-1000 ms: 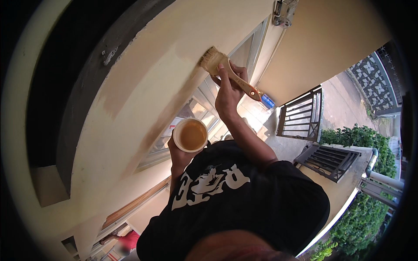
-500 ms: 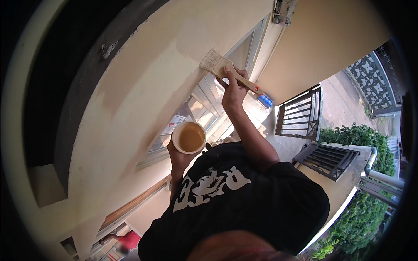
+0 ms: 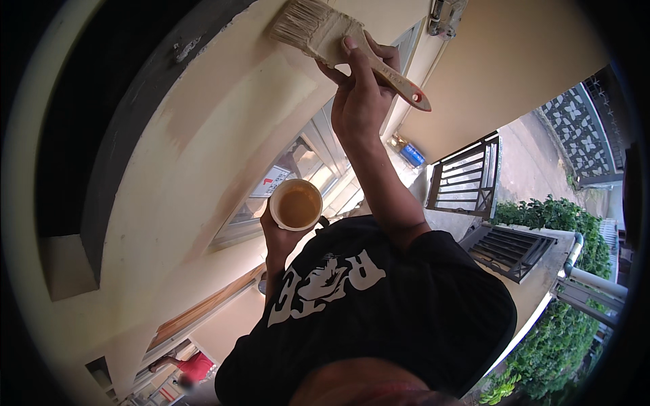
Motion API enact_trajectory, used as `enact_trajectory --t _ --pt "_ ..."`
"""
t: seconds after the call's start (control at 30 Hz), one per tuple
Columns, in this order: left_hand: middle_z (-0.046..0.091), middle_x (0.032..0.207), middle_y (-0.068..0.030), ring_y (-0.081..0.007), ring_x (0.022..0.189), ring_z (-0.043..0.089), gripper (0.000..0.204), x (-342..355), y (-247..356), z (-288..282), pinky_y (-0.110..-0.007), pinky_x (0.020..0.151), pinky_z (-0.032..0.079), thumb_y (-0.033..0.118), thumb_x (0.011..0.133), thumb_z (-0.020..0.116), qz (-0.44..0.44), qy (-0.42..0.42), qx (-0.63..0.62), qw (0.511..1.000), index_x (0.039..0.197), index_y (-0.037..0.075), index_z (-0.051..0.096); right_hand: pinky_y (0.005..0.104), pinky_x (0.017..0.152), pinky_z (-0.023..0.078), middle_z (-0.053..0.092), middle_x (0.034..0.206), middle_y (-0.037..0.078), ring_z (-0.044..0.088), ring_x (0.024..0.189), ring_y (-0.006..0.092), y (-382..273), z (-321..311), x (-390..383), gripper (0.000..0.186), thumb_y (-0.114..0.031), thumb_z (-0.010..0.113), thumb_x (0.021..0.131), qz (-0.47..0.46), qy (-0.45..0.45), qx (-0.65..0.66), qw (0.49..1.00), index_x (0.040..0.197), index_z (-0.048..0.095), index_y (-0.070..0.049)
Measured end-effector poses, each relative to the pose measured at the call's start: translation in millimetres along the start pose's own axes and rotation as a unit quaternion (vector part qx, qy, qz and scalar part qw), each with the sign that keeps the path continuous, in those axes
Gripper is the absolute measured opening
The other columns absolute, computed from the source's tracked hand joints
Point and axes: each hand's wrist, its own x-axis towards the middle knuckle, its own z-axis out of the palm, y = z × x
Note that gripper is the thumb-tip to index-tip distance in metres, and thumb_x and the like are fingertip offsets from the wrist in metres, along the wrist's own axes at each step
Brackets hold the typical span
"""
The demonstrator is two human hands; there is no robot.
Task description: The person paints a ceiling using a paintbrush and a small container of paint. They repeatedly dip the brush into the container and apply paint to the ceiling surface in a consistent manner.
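A wide, flat paintbrush (image 3: 330,35) with a pale wooden handle is gripped in my right hand (image 3: 365,95), raised high in front of me. Its paint-coated bristles point up and left before the cream wall (image 3: 223,128); I cannot tell whether they touch it. My left hand (image 3: 279,238) is wrapped round a whitish cup (image 3: 274,215), held upright near my chest. Tan paint (image 3: 299,206) lies inside the cup. Darker brownish streaks mark parts of the wall. The fingers behind the cup are mostly hidden.
A framed window (image 3: 315,155) is set in the wall. Dark trim (image 3: 135,115) runs along its left edge. To the right stand a metal gate (image 3: 464,177), a dark grille (image 3: 506,249) and green bushes (image 3: 562,338). A person in red (image 3: 196,366) is at the lower left.
My right hand has lifted the paintbrush up and left, so it appears larger and higher. The cup in my left hand has barely shifted.
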Motion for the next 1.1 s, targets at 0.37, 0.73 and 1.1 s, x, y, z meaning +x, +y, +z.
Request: enact_trajectory --t 0.37,0.73,1.1 --pt "0.075 0.115 -0.0143 -0.0251 0.105 0.075 0.072 -8.1 -8.6 -13.4 -0.039 0.093 0.059 0.014 0.067 0.1 0.028 0.04 0.01 0.999 0.127 -0.001 0.064 0.0445 0.086 0.069 0.059 0.131 0.013 0.066 0.115 0.0242 61.4 -129.6 -55.4 0.029 -0.01 0.075 0.096 0.089 0.123 -0.133 0.98 0.103 0.047 -0.008" --pt "0.075 0.12 -0.0152 -0.0267 0.109 0.074 0.08 -12.2 -20.9 -0.1 -0.04 0.097 0.059 0.015 0.065 0.101 0.006 0.016 -0.015 1.0 0.133 0.0 0.061 0.046 0.086 0.069 0.06 0.13 0.018 0.066 0.114 0.0249 9.7 -3.5 -27.7 0.034 -0.008 0.076 0.096 0.009 -0.023 0.036 0.999 0.109 0.044 -0.007" --pt "0.075 0.115 -0.0143 -0.0245 0.103 0.074 0.073 -19.3 -7.7 -10.8 -0.039 0.091 0.06 0.017 0.065 0.101 0.046 0.038 0.024 0.998 0.125 -0.002 0.063 0.0423 0.088 0.069 0.058 0.127 0.014 0.066 0.115 0.0243 57.5 -118.6 -68.7 0.029 -0.008 0.073 0.098 0.081 0.093 -0.166 0.978 0.105 0.045 -0.006"
